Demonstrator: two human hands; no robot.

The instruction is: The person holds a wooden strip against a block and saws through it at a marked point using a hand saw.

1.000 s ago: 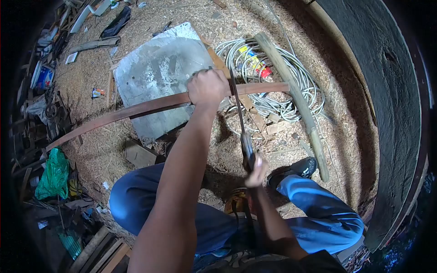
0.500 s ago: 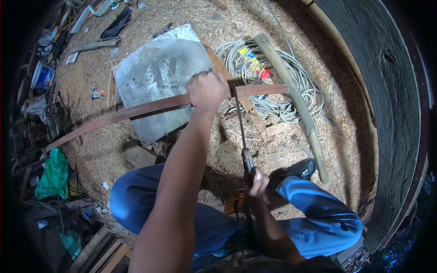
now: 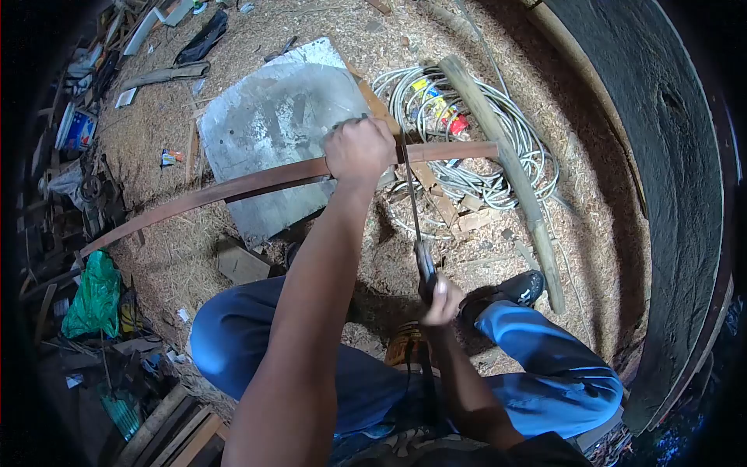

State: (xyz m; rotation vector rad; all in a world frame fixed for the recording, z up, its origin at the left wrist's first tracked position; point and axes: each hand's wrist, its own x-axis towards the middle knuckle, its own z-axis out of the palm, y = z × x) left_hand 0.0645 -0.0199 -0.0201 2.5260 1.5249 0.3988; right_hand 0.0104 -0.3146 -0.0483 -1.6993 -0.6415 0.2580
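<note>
A long reddish wooden strip (image 3: pixel 233 187) lies crosswise in front of me, over a worn grey-white board (image 3: pixel 268 124). My left hand (image 3: pixel 360 149) is closed around the strip and presses on it above the board. My right hand (image 3: pixel 442 302) grips a handsaw (image 3: pixel 415 204) by its dark handle. Seen nearly edge-on, the saw's narrow blade crosses the strip just right of my left hand. Whether its teeth have cut in cannot be made out from this angle.
A coil of grey cable (image 3: pixel 537 159) and a wooden pole (image 3: pixel 506 167) lie at the strip's right end. Wood shavings cover the ground. A dark curved wall-like slab (image 3: pixel 661 194) bounds the right. At left are a green plastic bag (image 3: pixel 92 297) and scrap wood (image 3: pixel 183 436).
My right hand has moved slightly forward with the saw, and the blade's far end reaches a little further past the strip. My left hand keeps its hold on the strip.
</note>
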